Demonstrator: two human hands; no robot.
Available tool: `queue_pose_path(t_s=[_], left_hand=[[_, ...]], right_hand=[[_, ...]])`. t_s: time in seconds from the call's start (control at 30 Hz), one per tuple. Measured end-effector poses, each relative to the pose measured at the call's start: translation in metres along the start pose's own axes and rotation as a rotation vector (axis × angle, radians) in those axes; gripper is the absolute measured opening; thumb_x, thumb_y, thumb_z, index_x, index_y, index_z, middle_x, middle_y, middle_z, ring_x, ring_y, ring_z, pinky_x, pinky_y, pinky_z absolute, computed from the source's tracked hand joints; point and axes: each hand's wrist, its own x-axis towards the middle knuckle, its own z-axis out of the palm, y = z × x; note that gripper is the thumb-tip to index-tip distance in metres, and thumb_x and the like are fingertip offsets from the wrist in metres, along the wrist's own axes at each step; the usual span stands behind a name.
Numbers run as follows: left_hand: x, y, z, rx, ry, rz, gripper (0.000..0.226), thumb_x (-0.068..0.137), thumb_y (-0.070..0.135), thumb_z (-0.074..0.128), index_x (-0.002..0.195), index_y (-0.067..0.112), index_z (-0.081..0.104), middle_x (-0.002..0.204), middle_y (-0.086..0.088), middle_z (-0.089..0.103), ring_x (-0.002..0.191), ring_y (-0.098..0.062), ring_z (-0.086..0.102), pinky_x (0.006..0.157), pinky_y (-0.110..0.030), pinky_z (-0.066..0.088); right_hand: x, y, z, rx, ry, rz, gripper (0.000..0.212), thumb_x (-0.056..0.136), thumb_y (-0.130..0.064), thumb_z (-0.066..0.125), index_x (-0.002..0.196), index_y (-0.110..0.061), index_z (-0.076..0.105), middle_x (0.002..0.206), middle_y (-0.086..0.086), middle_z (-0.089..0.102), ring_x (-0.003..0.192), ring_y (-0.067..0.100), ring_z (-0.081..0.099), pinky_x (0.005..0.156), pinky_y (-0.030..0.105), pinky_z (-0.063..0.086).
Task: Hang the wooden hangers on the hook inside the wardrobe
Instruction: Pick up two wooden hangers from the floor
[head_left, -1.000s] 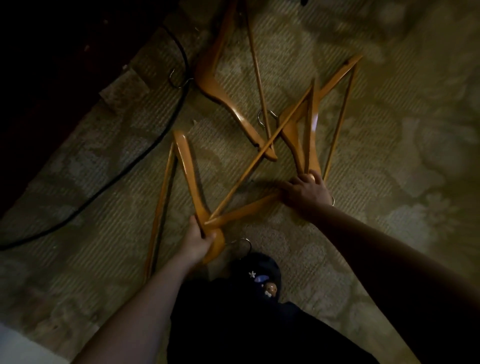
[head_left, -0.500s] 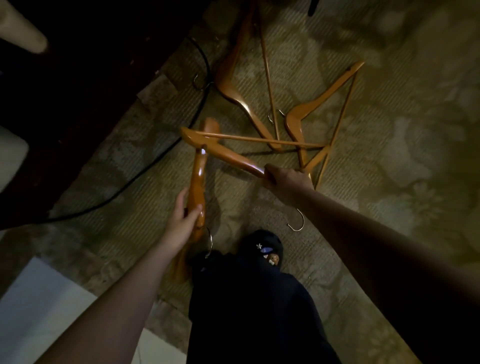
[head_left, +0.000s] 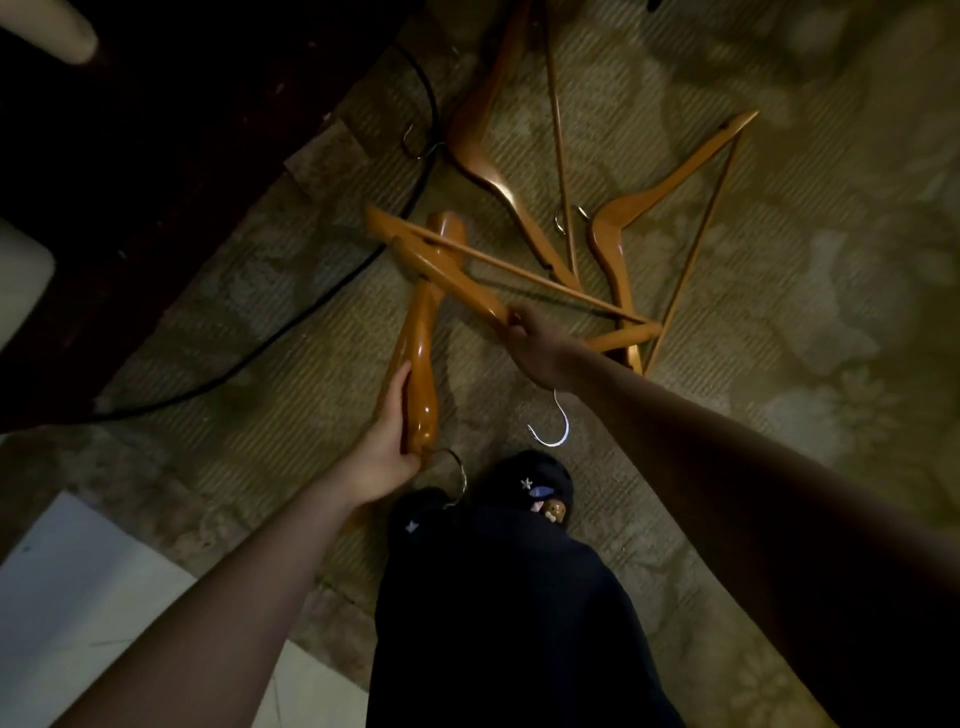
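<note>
My left hand (head_left: 387, 452) grips one wooden hanger (head_left: 421, 343) near its middle, seen edge-on, with its metal hook (head_left: 457, 475) hanging by my foot. My right hand (head_left: 535, 351) grips a second wooden hanger (head_left: 457, 275) at its neck; that one is lifted off the floor and its silver hook (head_left: 553, 426) dangles below my wrist. Two more wooden hangers lie on the carpet beyond: one (head_left: 488, 171) at the top centre, the other (head_left: 670, 192) to the right. No wardrobe hook is in view.
A black cable (head_left: 291, 332) runs across the patterned carpet (head_left: 779, 312) toward dark wooden furniture (head_left: 171, 156) at the upper left. A pale floor patch (head_left: 78, 597) lies at the lower left. My dark trousers and decorated shoe (head_left: 540, 493) stand just below the hands.
Both hands have lifted their hangers off the carpet and turned them; the right-hand hanger swung left so its hook now hangs below my wrist. The view shifted slightly back.
</note>
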Motion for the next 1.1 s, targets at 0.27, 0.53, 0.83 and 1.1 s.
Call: queue_pose_path(t_s=[0.27, 0.53, 0.83, 1.1], left_hand=[[-0.001, 0.007, -0.013, -0.240, 0.421, -0.088, 0.095, 0.076, 0.007, 0.073, 0.149, 0.017, 0.014, 0.139, -0.006, 0.042, 0.127, -0.021, 0.041, 0.099, -0.029, 0.043], [-0.040, 0.022, -0.045, -0.579, 0.459, -0.104, 0.032, 0.071, 0.039, 0.068, 0.081, 0.010, 0.060, 0.054, 0.002, 0.065, 0.045, -0.003, 0.062, 0.060, -0.024, 0.050], [-0.141, 0.059, -0.048, -0.658, 0.431, -0.142, 0.019, 0.087, 0.020, 0.062, 0.071, 0.014, 0.054, 0.045, 0.001, 0.056, 0.034, -0.005, 0.051, 0.048, -0.025, 0.044], [-0.274, 0.090, -0.058, -0.562, 0.412, -0.182, 0.023, 0.087, 0.017, 0.063, 0.098, 0.001, 0.051, 0.058, -0.005, 0.054, 0.033, 0.001, 0.051, 0.044, -0.015, 0.045]], right_hand=[[-0.019, -0.023, 0.000, 0.301, -0.073, 0.026, 0.031, 0.096, -0.007, 0.039, 0.127, -0.007, 0.043, 0.086, 0.006, 0.054, 0.073, 0.014, 0.058, 0.067, 0.028, 0.050], [-0.061, -0.054, -0.031, 0.310, -0.054, 0.032, 0.039, 0.096, -0.002, 0.035, 0.132, -0.013, 0.041, 0.088, 0.002, 0.054, 0.087, 0.016, 0.056, 0.076, 0.029, 0.051], [-0.166, -0.091, -0.048, 0.285, -0.064, 0.099, 0.035, 0.099, -0.015, 0.032, 0.131, -0.026, 0.039, 0.100, 0.002, 0.054, 0.086, 0.015, 0.058, 0.070, 0.031, 0.052], [-0.281, -0.155, -0.073, 0.342, -0.033, -0.060, 0.030, 0.100, -0.007, 0.029, 0.118, -0.012, 0.052, 0.097, 0.015, 0.058, 0.075, 0.011, 0.061, 0.058, 0.012, 0.049]])
